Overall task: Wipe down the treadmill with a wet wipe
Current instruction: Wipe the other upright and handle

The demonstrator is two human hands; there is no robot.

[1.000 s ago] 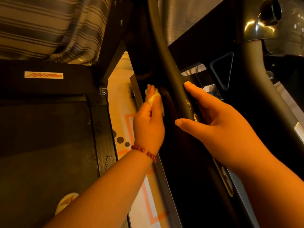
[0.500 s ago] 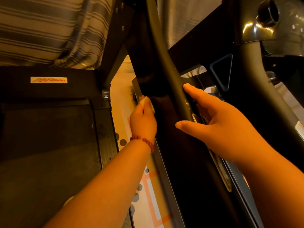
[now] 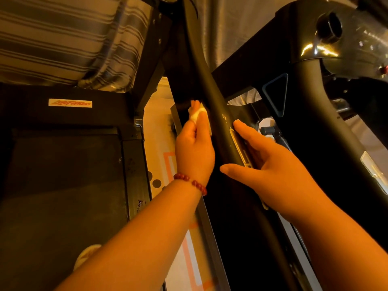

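Note:
A black treadmill handrail [image 3: 212, 97] runs diagonally from top centre down to the lower right. My left hand [image 3: 194, 150], with a red bead bracelet on the wrist, pinches a folded white wet wipe [image 3: 196, 115] and presses it against the dark upright just left of the rail. My right hand [image 3: 266, 166] rests on the rail's right side, fingers spread, thumb under the rail, beside a metal grip plate [image 3: 238, 145]. The treadmill belt [image 3: 63, 175] lies at the left, under a hood with a logo label [image 3: 70, 103].
A striped curtain [image 3: 63, 38] hangs at the top left. A second dark curved rail [image 3: 315, 114] and a glossy console underside [image 3: 327, 38] fill the right. Pale floor with orange lines and dots [image 3: 163, 164] shows between the deck edge and the upright.
My left hand with the wipe slid down the upright and then back up a little. My right hand stayed on the rail with its fingers spread.

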